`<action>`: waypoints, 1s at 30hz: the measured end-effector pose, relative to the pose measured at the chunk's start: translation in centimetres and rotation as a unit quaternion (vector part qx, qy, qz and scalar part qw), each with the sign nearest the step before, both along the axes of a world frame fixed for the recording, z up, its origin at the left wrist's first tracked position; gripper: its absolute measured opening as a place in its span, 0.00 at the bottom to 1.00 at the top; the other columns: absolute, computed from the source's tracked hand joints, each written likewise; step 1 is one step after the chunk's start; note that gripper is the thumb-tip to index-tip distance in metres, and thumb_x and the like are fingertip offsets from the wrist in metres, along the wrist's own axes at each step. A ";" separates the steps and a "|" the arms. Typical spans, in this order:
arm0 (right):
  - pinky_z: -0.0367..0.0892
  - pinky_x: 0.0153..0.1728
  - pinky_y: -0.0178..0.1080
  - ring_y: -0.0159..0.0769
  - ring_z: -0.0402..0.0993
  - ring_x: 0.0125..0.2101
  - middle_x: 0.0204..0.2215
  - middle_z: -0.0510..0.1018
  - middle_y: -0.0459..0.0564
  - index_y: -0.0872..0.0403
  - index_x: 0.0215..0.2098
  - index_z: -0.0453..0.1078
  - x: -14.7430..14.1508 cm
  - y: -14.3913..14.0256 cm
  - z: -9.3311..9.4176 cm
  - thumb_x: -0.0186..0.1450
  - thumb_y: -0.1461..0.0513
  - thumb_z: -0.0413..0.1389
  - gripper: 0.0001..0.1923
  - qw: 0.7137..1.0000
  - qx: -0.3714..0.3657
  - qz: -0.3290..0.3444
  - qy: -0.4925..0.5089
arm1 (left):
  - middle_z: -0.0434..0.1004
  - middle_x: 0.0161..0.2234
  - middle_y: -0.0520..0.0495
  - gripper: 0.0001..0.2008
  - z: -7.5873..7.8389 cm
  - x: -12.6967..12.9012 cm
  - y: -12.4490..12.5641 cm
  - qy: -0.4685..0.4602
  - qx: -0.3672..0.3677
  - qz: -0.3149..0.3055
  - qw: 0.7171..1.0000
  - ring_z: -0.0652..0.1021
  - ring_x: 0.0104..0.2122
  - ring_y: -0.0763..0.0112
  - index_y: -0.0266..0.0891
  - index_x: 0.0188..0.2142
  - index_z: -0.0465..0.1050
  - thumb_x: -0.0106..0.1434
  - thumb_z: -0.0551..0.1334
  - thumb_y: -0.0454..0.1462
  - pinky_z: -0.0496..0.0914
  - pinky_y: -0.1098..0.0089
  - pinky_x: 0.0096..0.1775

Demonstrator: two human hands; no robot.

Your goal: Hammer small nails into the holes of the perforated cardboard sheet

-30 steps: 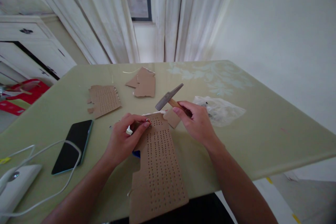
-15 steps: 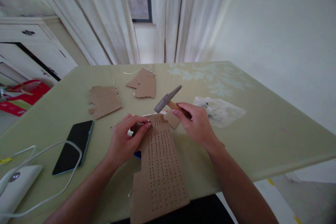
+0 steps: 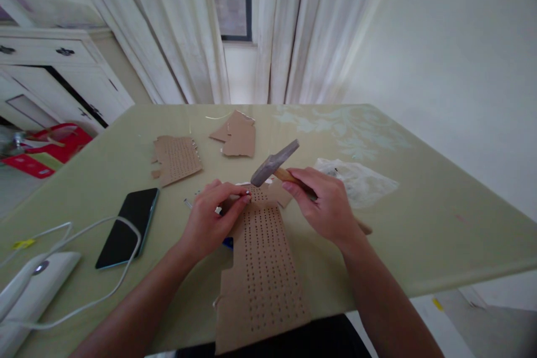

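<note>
A long strip of brown cardboard (image 3: pixel 272 257) with rows of punched holes runs from the table's front edge toward its middle. Near the strip's far end, my left hand (image 3: pixel 212 221) pinches a small nail (image 3: pixel 248 193) between thumb and forefinger, its shiny head showing just above the fingertips. My right hand (image 3: pixel 325 201) is wrapped round the wooden handle of a hammer (image 3: pixel 274 163). The hammer's grey metal head hangs a little above and to the right of the nail, apart from it. Something blue (image 3: pixel 227 242) shows partly under the cardboard, beside my left hand.
Loose nails (image 3: pixel 187 203) lie left of my left hand. A holed cardboard piece (image 3: pixel 178 159) and cardboard scraps (image 3: pixel 239 137) lie farther back. To the right rests a clear plastic bag (image 3: pixel 361 182). A phone (image 3: pixel 128 226), white cable (image 3: pixel 138 240) and power strip (image 3: pixel 42 285) occupy the left.
The whole view has shifted slightly, with things appearing farther right. The hammer head has come a little closer to the nail. My left hand keeps its pinch at the same place on the cardboard.
</note>
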State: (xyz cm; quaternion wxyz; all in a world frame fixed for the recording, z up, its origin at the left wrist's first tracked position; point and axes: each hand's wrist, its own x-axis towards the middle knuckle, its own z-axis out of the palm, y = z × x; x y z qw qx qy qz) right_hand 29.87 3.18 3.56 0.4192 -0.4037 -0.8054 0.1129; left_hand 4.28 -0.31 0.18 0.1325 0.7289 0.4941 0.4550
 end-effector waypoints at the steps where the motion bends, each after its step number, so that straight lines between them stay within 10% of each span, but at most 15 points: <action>1: 0.71 0.39 0.41 0.40 0.81 0.36 0.38 0.86 0.51 0.50 0.47 0.81 0.0 -0.3 0.2 0.77 0.57 0.60 0.08 1.000 0.015 -0.002 -0.004 | 0.82 0.30 0.52 0.04 0.1 0.0 0.0 0.006 0.002 -0.001 1.000 0.73 0.29 0.69 0.45 0.41 0.83 0.72 0.67 0.38 0.68 0.65 0.36; 30: 0.56 0.24 0.43 0.38 0.76 0.26 0.33 0.83 0.50 0.52 0.54 0.80 -0.9 -3.1 5.1 0.81 0.55 0.53 0.15 0.959 0.114 -0.034 -0.257 | 0.85 0.32 0.49 0.07 0.4 0.1 0.3 0.026 -0.021 -0.034 0.999 0.77 0.31 0.64 0.46 0.39 0.84 0.73 0.66 0.38 0.68 0.63 0.38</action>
